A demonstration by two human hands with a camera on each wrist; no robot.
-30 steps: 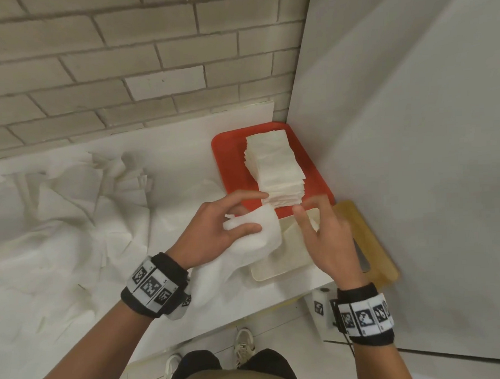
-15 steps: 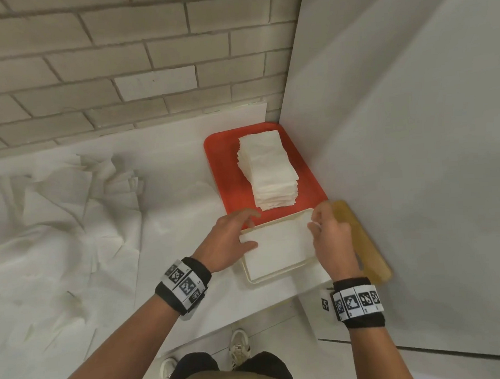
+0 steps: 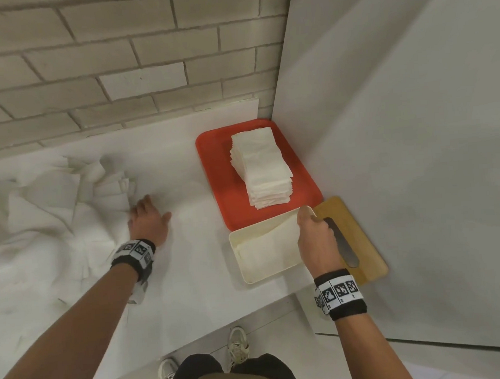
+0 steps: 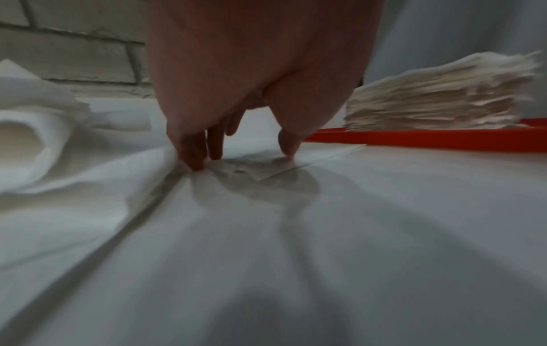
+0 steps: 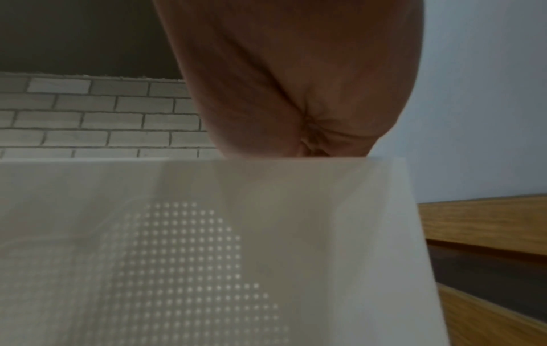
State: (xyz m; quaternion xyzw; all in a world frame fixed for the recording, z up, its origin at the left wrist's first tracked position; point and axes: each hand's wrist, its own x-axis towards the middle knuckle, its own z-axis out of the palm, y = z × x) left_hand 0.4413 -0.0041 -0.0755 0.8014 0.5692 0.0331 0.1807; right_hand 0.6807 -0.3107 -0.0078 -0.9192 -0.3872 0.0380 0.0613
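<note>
A cream box [image 3: 237,257] sits at the table's front edge with a flat white tissue [image 3: 268,245] lying inside. My right hand [image 3: 306,216] grips its far right corner, fingers curled over the rim. In the right wrist view only the palm [image 5: 296,93] shows behind the box wall [image 5: 207,234]. My left hand [image 3: 148,217] lies on the edge of a heap of loose white sheets [image 3: 39,217]. Seen from the left wrist, its fingertips [image 4: 194,163] and thumb touch a sheet, spread apart. A stack of folded tissues [image 3: 263,165] stands on a red tray [image 3: 222,188].
A wooden lid [image 3: 363,241] with a slot lies right of the box, against a grey side panel [image 3: 401,150]. A brick wall [image 3: 118,65] runs behind the table. The table edge and the person's shoes are just below the box.
My left hand laid the tissue in the box, let it go and moved left to the loose sheets. The right hand stayed at the box's right corner.
</note>
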